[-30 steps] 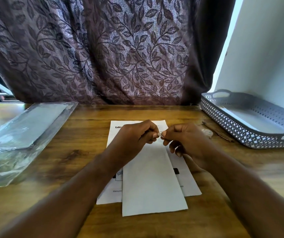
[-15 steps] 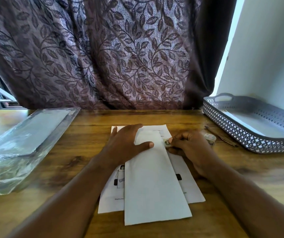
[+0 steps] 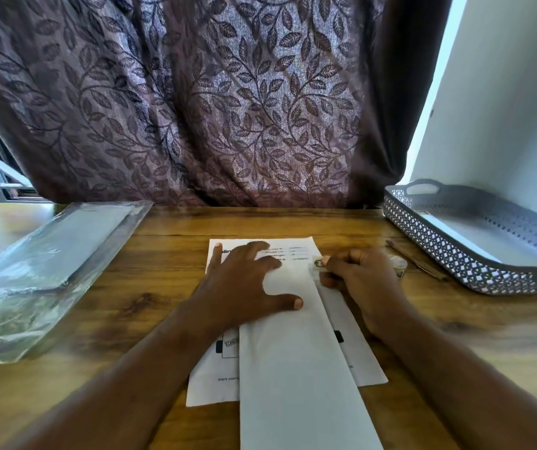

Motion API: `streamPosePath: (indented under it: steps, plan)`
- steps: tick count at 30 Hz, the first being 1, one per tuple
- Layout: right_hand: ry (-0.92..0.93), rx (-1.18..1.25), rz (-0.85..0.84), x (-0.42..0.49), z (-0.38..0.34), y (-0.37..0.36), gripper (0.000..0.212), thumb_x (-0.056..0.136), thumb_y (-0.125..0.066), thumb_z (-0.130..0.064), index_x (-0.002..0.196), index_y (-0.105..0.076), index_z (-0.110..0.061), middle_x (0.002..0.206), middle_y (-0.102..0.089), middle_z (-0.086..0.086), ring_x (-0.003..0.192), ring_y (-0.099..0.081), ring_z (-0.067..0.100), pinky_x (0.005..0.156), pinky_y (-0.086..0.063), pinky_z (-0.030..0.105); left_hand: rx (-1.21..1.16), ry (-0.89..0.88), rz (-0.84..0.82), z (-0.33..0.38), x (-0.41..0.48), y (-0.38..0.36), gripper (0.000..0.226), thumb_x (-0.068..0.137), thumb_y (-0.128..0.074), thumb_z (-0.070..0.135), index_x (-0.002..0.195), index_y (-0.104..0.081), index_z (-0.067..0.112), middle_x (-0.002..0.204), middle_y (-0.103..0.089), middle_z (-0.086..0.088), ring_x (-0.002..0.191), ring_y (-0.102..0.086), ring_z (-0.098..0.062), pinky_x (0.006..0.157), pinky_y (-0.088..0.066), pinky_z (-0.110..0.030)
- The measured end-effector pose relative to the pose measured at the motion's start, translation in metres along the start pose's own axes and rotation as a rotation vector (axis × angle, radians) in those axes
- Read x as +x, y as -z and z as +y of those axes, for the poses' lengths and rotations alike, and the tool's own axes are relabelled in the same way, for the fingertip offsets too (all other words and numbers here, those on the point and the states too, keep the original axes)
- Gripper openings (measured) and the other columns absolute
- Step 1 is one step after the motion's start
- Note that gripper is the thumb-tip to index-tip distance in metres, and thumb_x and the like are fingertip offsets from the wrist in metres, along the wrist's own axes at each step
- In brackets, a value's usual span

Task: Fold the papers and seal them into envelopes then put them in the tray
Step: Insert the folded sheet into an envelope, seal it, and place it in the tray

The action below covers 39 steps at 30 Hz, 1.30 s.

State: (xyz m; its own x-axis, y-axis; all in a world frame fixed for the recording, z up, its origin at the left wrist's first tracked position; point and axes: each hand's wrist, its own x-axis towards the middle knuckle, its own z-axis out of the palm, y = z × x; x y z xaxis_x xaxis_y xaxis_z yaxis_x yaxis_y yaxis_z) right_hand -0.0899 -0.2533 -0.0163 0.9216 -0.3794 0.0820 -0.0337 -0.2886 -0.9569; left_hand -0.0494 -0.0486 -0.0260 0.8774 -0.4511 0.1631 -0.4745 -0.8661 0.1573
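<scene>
Envelope lies on the surface over the printed sheet. Left hand just dropped flat onto it, fingers spread, while right hand pinches what looks like a small glue stick at its edge, so sealing's starting; tray waits off right

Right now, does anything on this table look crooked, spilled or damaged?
Nothing spilled or torn. The envelope lies slightly askew across the printed sheet, held flat by the left hand; the right hand pinches a small tube at its edge.
</scene>
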Motion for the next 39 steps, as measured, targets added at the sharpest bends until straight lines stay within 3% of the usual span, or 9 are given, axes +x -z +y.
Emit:
streamPosePath:
  steps: [3,5,10,15,22,27,33,36,39]
  plan:
    - [0.048,-0.136,0.020,0.011,-0.004,-0.005,0.018,0.089,-0.075,-0.022,0.074,-0.076,-0.012,0.067,-0.071,0.000,0.063,-0.063,0.017,0.068,-0.056,0.036,-0.020,0.006,0.050,0.005,0.001,0.001,0.083,0.076,-0.040,0.089,0.139,-0.053,0.037,0.150,-0.037,0.010,0.143,-0.031,-0.017,0.124,-0.007,-0.055]
    - [0.041,-0.217,-0.007,0.020,-0.006,-0.011,0.021,0.085,-0.078,-0.025,0.075,-0.077,-0.007,0.067,-0.070,0.005,0.060,-0.058,0.017,0.061,-0.050,0.035,0.017,-0.002,0.096,0.007,0.002,0.001,0.078,0.078,-0.038,0.087,0.133,-0.058,0.036,0.137,-0.044,0.010,0.136,-0.038,-0.016,0.123,-0.008,-0.055]
    - [0.048,-0.324,-0.034,0.029,-0.007,-0.024,0.020,0.082,-0.081,-0.019,0.082,-0.078,0.000,0.086,-0.076,0.012,0.074,-0.068,0.020,0.054,-0.043,0.024,0.062,0.022,0.101,0.011,0.004,-0.002,0.075,0.079,-0.038,0.088,0.127,-0.062,0.036,0.131,-0.051,0.007,0.131,-0.043,-0.018,0.121,-0.013,-0.054]
    - [0.030,-0.359,-0.035,0.033,-0.012,-0.033,0.020,0.080,-0.081,-0.018,0.076,-0.074,0.001,0.068,-0.065,0.008,0.060,-0.052,0.014,0.048,-0.035,0.023,0.061,0.036,0.090,0.009,0.004,-0.001,0.075,0.075,-0.042,0.089,0.125,-0.060,0.037,0.126,-0.055,0.007,0.123,-0.048,-0.019,0.104,-0.033,-0.047]
    - [0.069,-0.463,-0.043,0.036,-0.013,-0.036,0.028,0.079,-0.081,-0.021,0.063,-0.063,-0.007,0.054,-0.049,0.000,0.055,-0.045,0.016,0.047,-0.031,0.025,0.029,0.046,0.070,0.008,0.006,-0.002,0.083,0.074,-0.045,0.089,0.142,-0.045,0.042,0.135,-0.051,0.006,0.130,-0.044,-0.022,0.108,-0.032,-0.051]
    - [0.088,-0.459,-0.027,0.041,-0.007,-0.037,0.028,0.076,-0.081,-0.020,0.061,-0.062,-0.005,0.051,-0.045,0.000,0.053,-0.043,0.017,0.048,-0.031,0.026,0.055,0.013,0.041,0.006,0.006,-0.002,0.086,0.074,-0.031,0.091,0.151,-0.027,0.052,0.128,-0.050,0.003,0.124,-0.045,-0.023,0.103,-0.035,-0.050]
    - [0.111,-0.476,-0.047,0.044,-0.006,-0.037,0.027,0.078,-0.082,-0.024,0.071,-0.069,-0.002,0.061,-0.058,0.004,0.058,-0.051,0.018,0.052,-0.040,0.028,0.060,-0.007,0.034,0.006,0.006,-0.002,0.080,0.080,-0.031,0.088,0.152,-0.025,0.052,0.123,-0.048,0.002,0.120,-0.045,-0.022,0.102,-0.036,-0.049]
    - [0.129,-0.491,-0.050,0.044,-0.006,-0.037,0.028,0.080,-0.080,-0.022,0.065,-0.063,-0.006,0.057,-0.050,0.000,0.055,-0.047,0.016,0.049,-0.036,0.025,0.049,-0.002,0.030,0.006,0.005,0.000,0.072,0.081,-0.033,0.087,0.146,-0.036,0.054,0.123,-0.048,0.002,0.120,-0.045,-0.022,0.102,-0.036,-0.048]
    - [0.129,-0.513,-0.049,0.046,-0.005,-0.038,0.024,0.080,-0.081,-0.024,0.071,-0.066,-0.007,0.061,-0.051,-0.002,0.063,-0.055,0.019,0.047,-0.035,0.022,0.064,0.000,0.015,0.008,0.005,0.000,0.068,0.081,-0.033,0.086,0.141,-0.043,0.056,0.126,-0.048,0.000,0.121,-0.044,-0.023,0.103,-0.036,-0.049]
